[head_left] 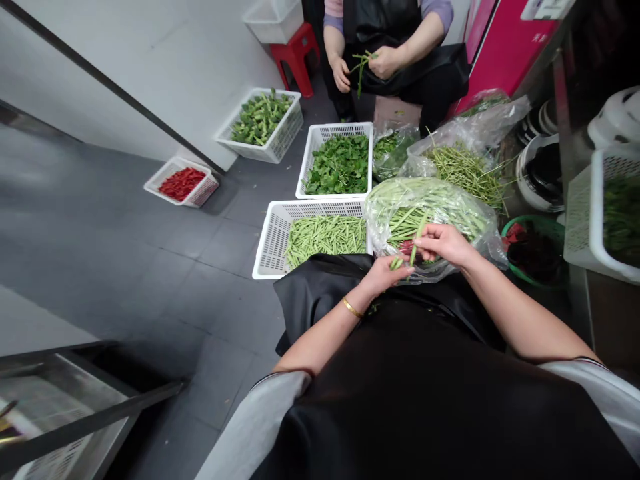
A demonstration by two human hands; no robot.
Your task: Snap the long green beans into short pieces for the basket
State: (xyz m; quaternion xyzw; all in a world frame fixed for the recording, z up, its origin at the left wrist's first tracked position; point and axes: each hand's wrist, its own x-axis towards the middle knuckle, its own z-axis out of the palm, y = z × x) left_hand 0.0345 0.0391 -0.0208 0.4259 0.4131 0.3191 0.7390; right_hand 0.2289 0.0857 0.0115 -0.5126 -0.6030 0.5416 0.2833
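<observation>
A green bean (413, 255) was held in front of a black apron (425, 380), above the near edge of a clear plastic bag (480, 217). Its middle was pinched by the fingers of the right hand (447, 243); its lower end was met by the fingertips of the left hand (381, 275), whose fingers were curled around short bean pieces (397, 263). Whole beans (400, 223) were heaped in the bag, from 11 to 2 o'clock of the hands. Cut beans (327, 237) were held in a white basket (273, 233) between 9 and 10 o'clock. Leafy greens (340, 163) were placed at 11, thin stems (463, 170) at 1 and a green basin (531, 219) at 3. At 12, sprigs (363, 65) were held by a co-worker's hands (386, 63).

Pieces could be dropped into the bag if the left fingers were loosened around the bean, and cut ones would be mixed with whole ones. The bean could be split raggedly if it were twisted between both grips. Loose plastic could be snagged, being so close beneath the fingers.
</observation>
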